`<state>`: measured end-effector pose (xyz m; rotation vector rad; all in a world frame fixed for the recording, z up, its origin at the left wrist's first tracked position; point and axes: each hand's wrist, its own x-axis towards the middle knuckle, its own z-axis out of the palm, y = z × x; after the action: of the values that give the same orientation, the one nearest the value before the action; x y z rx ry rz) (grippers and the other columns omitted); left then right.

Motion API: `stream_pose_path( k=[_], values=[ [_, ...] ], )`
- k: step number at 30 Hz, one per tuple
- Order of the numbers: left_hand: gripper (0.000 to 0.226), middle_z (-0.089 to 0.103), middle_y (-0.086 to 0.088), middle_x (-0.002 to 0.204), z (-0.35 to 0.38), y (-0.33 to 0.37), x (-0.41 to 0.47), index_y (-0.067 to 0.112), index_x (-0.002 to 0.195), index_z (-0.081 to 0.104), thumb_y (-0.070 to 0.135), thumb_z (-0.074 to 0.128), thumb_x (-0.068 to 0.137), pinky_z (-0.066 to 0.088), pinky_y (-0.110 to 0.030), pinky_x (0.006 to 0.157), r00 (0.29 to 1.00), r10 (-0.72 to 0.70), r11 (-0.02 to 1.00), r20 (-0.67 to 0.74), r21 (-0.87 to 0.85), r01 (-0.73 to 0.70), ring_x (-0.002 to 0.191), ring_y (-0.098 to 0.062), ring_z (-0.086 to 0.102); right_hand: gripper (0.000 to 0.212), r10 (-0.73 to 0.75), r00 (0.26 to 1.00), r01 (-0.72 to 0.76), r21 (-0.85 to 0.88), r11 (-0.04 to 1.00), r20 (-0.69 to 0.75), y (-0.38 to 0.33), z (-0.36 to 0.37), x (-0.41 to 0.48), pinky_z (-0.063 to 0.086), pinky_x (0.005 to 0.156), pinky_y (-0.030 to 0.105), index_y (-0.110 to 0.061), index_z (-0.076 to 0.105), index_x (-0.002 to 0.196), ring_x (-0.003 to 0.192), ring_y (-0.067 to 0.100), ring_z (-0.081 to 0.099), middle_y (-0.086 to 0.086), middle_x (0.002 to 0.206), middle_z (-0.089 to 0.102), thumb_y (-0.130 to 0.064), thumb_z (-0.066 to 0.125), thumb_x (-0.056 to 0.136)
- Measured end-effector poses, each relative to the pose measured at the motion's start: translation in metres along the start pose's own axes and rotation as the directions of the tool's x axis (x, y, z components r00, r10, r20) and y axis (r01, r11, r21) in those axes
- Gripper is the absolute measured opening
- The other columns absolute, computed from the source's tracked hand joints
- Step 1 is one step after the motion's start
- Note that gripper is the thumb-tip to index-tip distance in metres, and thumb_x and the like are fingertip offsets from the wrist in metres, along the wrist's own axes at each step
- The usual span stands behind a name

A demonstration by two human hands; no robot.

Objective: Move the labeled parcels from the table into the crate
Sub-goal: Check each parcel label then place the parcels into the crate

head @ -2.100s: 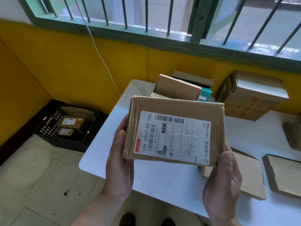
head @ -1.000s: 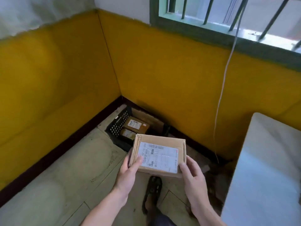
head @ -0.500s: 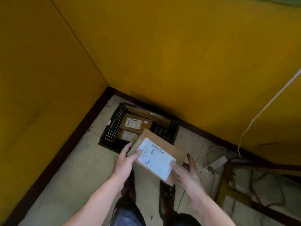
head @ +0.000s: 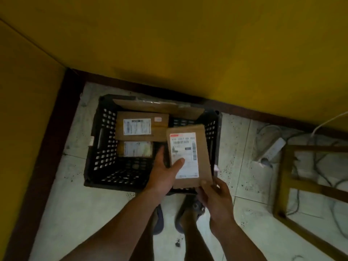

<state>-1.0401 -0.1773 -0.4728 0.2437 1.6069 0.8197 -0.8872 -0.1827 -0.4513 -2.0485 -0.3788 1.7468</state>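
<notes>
Holding a parcel (head: 188, 157) over the right side of the crate (head: 105, 147), the left hand (head: 165, 172) grips its left edge, thumb on the label, while the right hand (head: 216, 194) pinches its near corner. Two parcels (head: 141, 127) lie inside.

Parcel (head: 186, 147) — above the black crate (head: 107, 147)

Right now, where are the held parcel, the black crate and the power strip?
held parcel (head: 185, 147), head view, on its white label
black crate (head: 105, 140), head view, on its left perforated wall
power strip (head: 273, 148), head view, on its white casing
</notes>
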Motion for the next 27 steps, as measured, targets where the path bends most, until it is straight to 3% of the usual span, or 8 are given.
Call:
stream_pose_path(
  k=[2,6,9,13,17,19,23,27],
  values=[
    [0.049,0.060,0.003,0.135,0.006,-0.027,0.027,0.037,0.138,0.047,0.012,0.057,0.097,0.048,-0.044,0.104,0.999,-0.032,0.998,0.011,0.054,0.031,0.126,-0.019,0.056,0.031,0.056,0.996,-0.051,0.077,0.996,-0.072,0.024,0.014,0.033,0.056,0.065,0.024,-0.011,0.058,0.123,0.093,0.022,0.069,0.010,0.111,0.069,-0.013,0.062,0.092],
    [0.052,0.055,-0.001,0.141,0.008,-0.067,0.098,0.045,0.135,0.046,0.008,0.051,0.099,0.044,-0.048,0.108,0.999,-0.034,0.987,0.032,0.156,0.028,0.130,-0.022,0.051,0.029,0.158,0.981,-0.141,0.147,0.979,-0.113,0.058,0.040,0.102,0.057,0.075,0.031,-0.014,0.061,0.123,0.094,0.022,0.068,0.008,0.107,0.069,-0.017,0.060,0.094],
    [0.056,0.053,0.001,0.144,0.007,-0.091,0.153,0.035,0.148,0.039,0.008,0.050,0.100,0.041,-0.037,0.109,0.999,-0.044,0.974,-0.031,0.221,0.050,0.129,-0.019,0.050,0.030,0.168,0.978,-0.139,0.216,0.966,-0.125,0.070,0.061,0.154,0.056,0.072,0.028,-0.017,0.060,0.125,0.093,0.021,0.068,0.008,0.109,0.069,-0.013,0.057,0.096],
    [0.060,0.052,0.003,0.144,0.015,-0.114,0.202,0.035,0.149,0.036,0.004,0.048,0.100,0.043,-0.025,0.101,0.999,0.004,0.972,-0.032,0.236,0.003,0.127,-0.013,0.050,0.036,0.223,0.967,-0.172,0.327,0.929,-0.124,0.075,0.078,0.210,0.054,0.060,0.019,-0.018,0.057,0.130,0.093,0.017,0.065,0.008,0.119,0.066,-0.007,0.054,0.096],
    [0.061,0.049,0.002,0.147,0.026,-0.127,0.243,0.033,0.150,0.034,0.004,0.049,0.099,0.044,-0.016,0.094,0.999,0.023,0.966,-0.043,0.257,-0.011,0.130,-0.014,0.048,0.040,0.260,0.959,-0.213,0.320,0.923,-0.113,0.076,0.084,0.251,0.051,0.063,0.022,-0.019,0.054,0.133,0.095,0.017,0.063,0.005,0.118,0.064,-0.010,0.056,0.095],
    [0.061,0.049,0.002,0.146,0.028,-0.131,0.262,0.033,0.151,0.033,0.006,0.051,0.099,0.044,-0.004,0.078,0.997,0.026,0.955,-0.066,0.297,-0.005,0.124,-0.009,0.048,0.042,0.276,0.957,-0.237,0.315,0.919,-0.086,0.077,0.087,0.266,0.055,0.072,0.027,-0.018,0.053,0.134,0.102,0.021,0.063,0.007,0.122,0.063,-0.015,0.060,0.093],
    [0.065,0.049,-0.002,0.147,0.032,-0.137,0.283,0.033,0.152,0.031,0.002,0.050,0.098,0.043,-0.001,0.060,0.999,0.005,0.931,-0.054,0.365,0.015,0.131,-0.020,0.049,0.048,0.313,0.949,-0.289,0.279,0.916,-0.044,0.082,0.090,0.284,0.054,0.093,0.041,-0.016,0.051,0.137,0.110,0.026,0.062,0.009,0.126,0.062,-0.016,0.063,0.090],
    [0.068,0.050,-0.002,0.146,0.031,-0.132,0.277,0.034,0.153,0.025,0.006,0.052,0.097,0.047,-0.009,0.067,0.999,-0.042,0.920,-0.030,0.390,0.050,0.127,-0.022,0.053,0.050,0.311,0.950,-0.300,0.261,0.917,-0.001,0.084,0.087,0.280,0.052,0.096,0.044,-0.016,0.051,0.138,0.111,0.029,0.061,0.010,0.127,0.061,-0.017,0.063,0.090]
  ],
)
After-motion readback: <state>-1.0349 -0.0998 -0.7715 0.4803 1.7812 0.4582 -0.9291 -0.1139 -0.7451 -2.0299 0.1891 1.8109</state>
